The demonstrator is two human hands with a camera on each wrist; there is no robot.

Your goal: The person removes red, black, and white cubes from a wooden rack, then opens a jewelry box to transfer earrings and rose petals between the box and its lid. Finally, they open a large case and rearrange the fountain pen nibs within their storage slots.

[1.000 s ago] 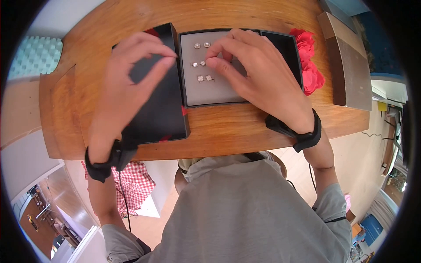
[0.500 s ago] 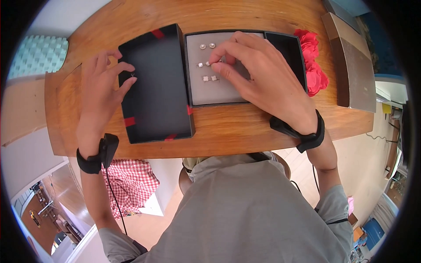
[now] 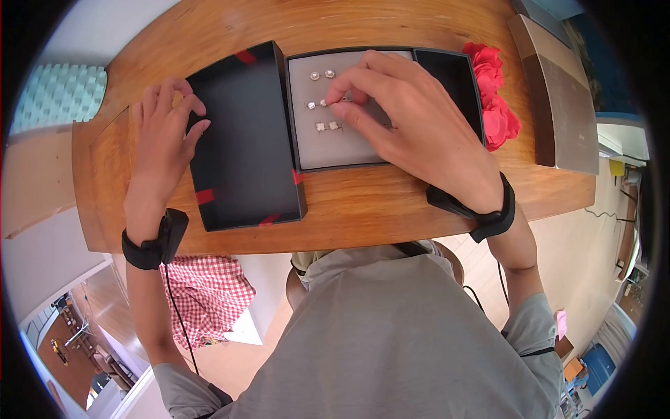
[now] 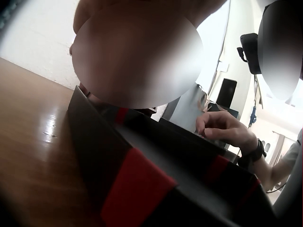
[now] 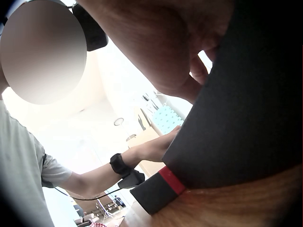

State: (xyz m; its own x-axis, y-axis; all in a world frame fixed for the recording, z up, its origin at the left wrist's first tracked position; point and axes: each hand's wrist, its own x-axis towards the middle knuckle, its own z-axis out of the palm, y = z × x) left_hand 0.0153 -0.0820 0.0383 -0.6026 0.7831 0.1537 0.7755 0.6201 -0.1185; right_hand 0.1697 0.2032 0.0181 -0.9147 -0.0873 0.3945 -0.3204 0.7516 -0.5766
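Note:
My right hand (image 3: 426,126) is over a black jewellery box with a grey foam insert (image 3: 314,151). Its thumb and forefinger pinch a small earring, mostly hidden by the fingertips, at the middle row. Left of those fingertips sit stud earrings (image 3: 311,105); round studs (image 3: 315,76) lie above and clover-shaped studs (image 3: 320,127) below. The left hand (image 3: 160,136) hovers at the left edge of the upturned black lid (image 3: 244,157) with red ribbon strips, thumb and forefinger apart. In the left wrist view, the lid's wall (image 4: 99,156) fills the foreground.
A dark compartment (image 3: 450,70) forms the box's right side, bordered by red fabric flowers (image 3: 501,122). Farther right is a long brown box (image 3: 562,105). A pale teal bumpy object (image 3: 70,91) stands at the far left. Red-checked cloth (image 3: 209,297) hangs below the table edge.
My left hand has moved left, from beside the foam to the lid's left edge; a tiny item seen at its fingertips half a second ago no longer shows. The right hand stays in place.

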